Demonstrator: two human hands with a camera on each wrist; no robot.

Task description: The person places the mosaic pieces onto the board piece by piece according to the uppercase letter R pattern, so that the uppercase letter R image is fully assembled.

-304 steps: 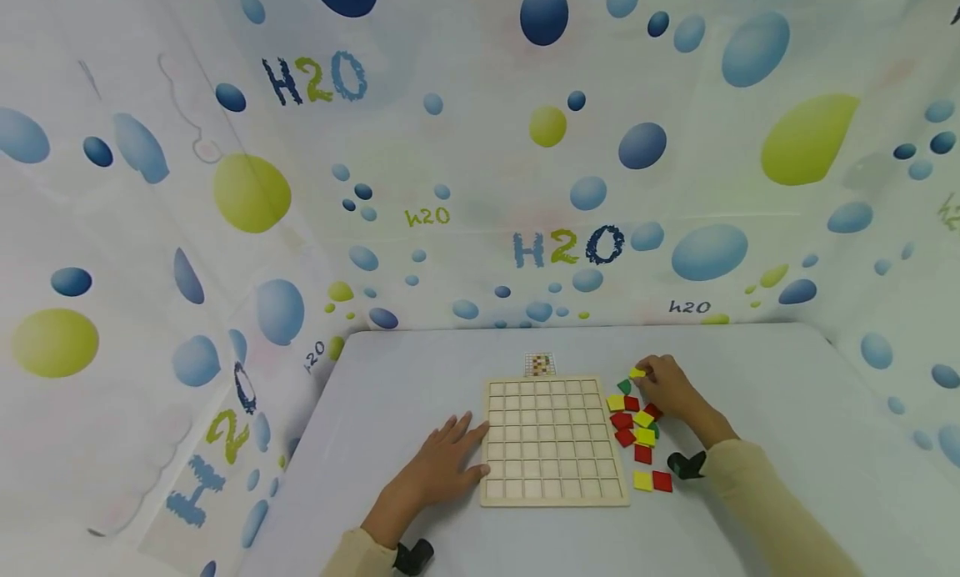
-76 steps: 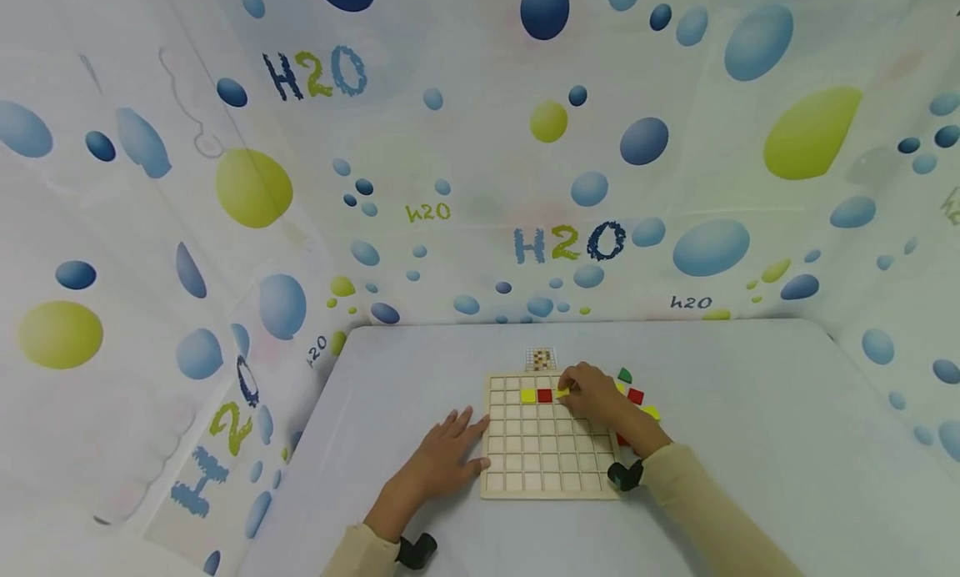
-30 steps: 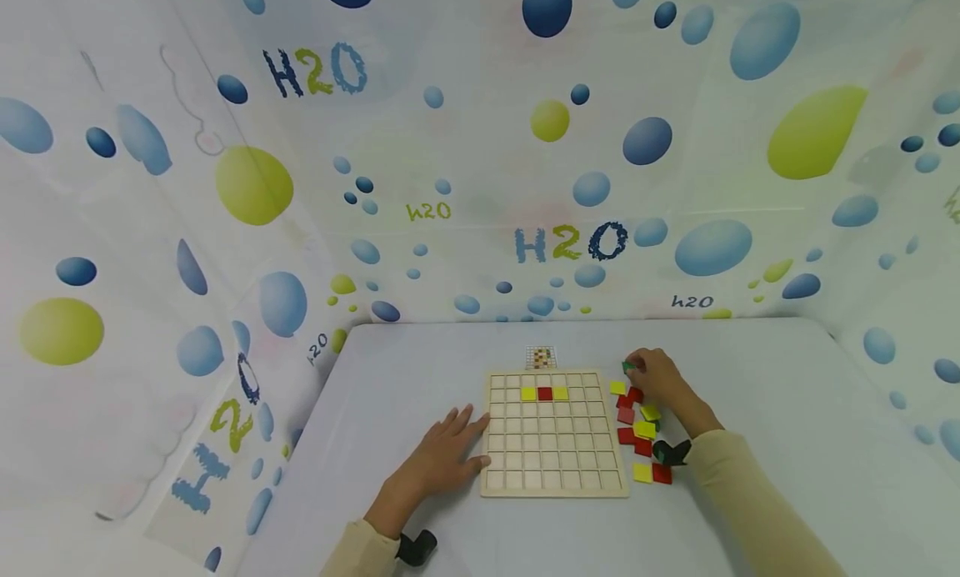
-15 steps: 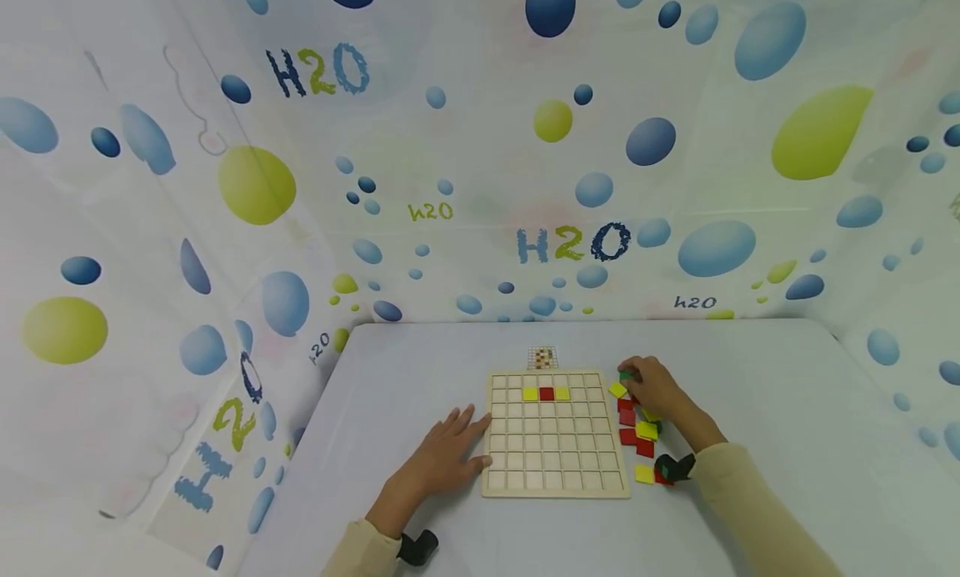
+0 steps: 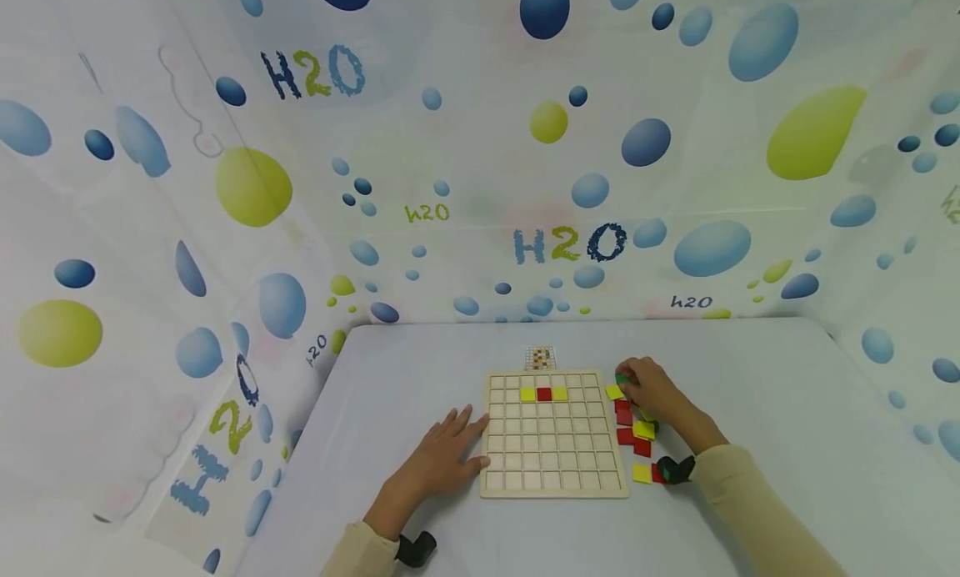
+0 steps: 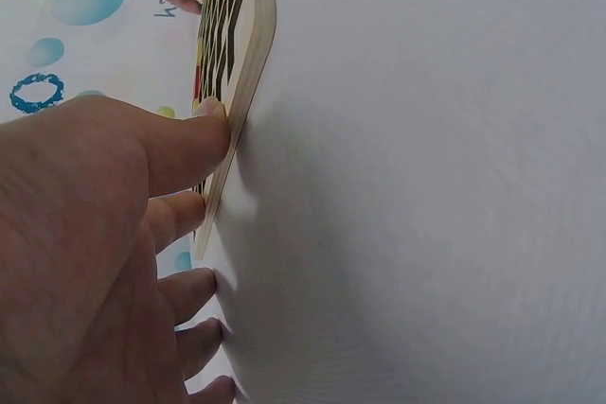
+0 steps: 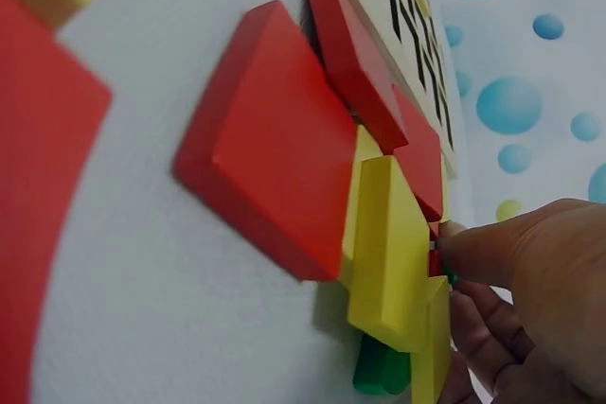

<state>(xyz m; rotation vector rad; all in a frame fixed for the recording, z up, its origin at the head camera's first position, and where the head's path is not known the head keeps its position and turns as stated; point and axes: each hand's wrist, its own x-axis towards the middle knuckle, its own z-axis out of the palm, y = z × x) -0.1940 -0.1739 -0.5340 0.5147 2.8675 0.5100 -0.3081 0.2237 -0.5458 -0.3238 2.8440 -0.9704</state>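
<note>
The right hand [image 5: 654, 389] pinches a green piece [image 5: 622, 378] between thumb and fingers just beyond the board's far right corner, near a yellow tile [image 5: 614, 392]; whether the piece touches the table [image 5: 420, 377] cannot be told. The left hand [image 5: 438, 456] grasps nothing, its fingers spread, with thumb and forefinger touching the left edge of the board [image 5: 550, 462] and the other fingertips on the table. Yellow, red and yellow squares [image 5: 543, 394] sit side by side in the board's second row from the far edge, a loose pile [image 5: 643, 429] lies along its right side, and a small patterned card [image 5: 540, 358] lies just beyond it.
</note>
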